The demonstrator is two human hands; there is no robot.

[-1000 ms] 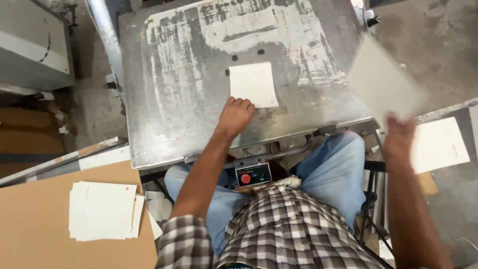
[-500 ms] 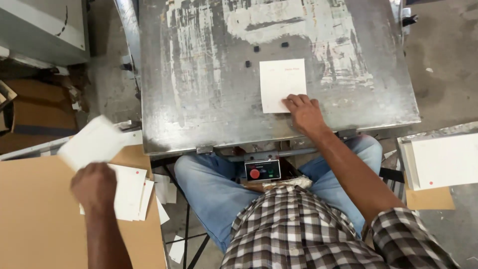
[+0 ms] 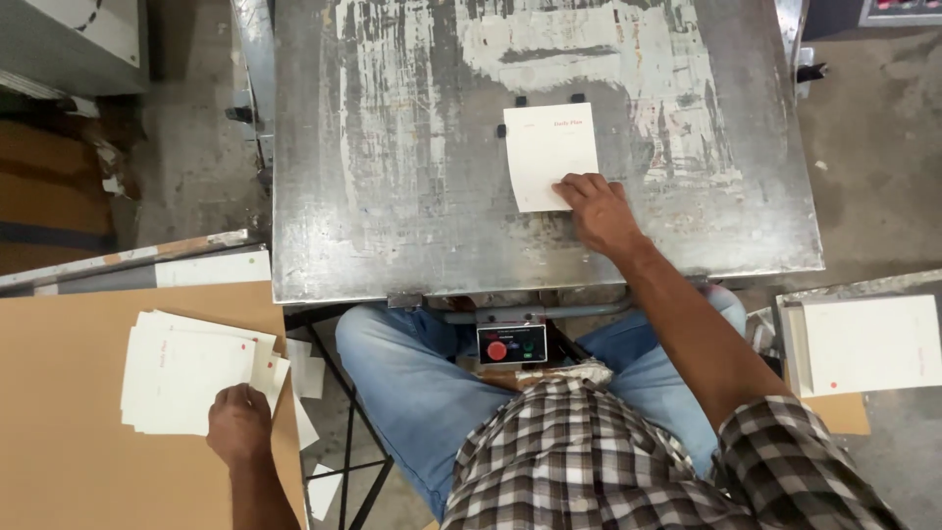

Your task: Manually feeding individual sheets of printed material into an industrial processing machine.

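Two flat white cards [image 3: 549, 155], scuffed steel plate [image 3: 392, 196]

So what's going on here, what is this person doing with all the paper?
A seated person works at a worn metal plate. Their right hand presses on the lower corner of a white card lying against small black stops on the plate. Their left hand rests on a loose pile of similar cards on a brown board at their left. Another neat stack sits at their right.
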